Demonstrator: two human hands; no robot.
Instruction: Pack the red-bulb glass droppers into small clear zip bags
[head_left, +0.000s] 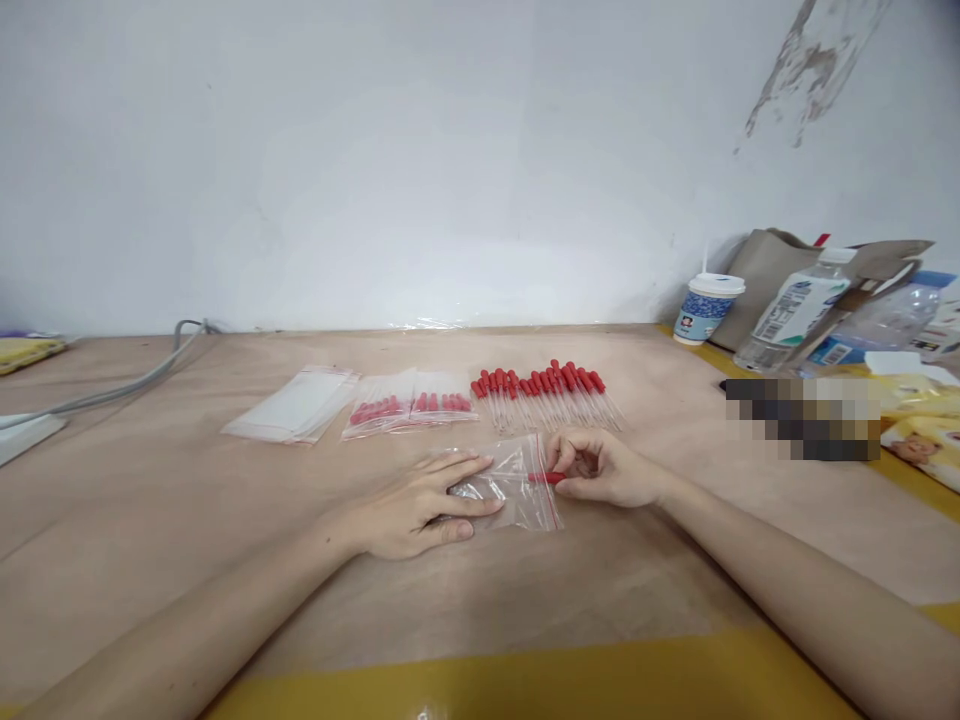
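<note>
Head view: a clear zip bag was pressed on the table by the spread left hand; a red-topped dropper, partly inside, was pinched by the right hand.

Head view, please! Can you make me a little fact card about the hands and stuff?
Left hand: spread flat on a see-through plastic zip bag
Right hand: pinching a thin, red-bulbed dropper, partly inside that bag
Beyond the bag: loose row of red-bulbed droppers
Left of the row: two see-through bags holding red-bulbed pieces, then flat whitish plastic bags
Far right: blue-and-white paper cup, see-through plastic bottle
</note>
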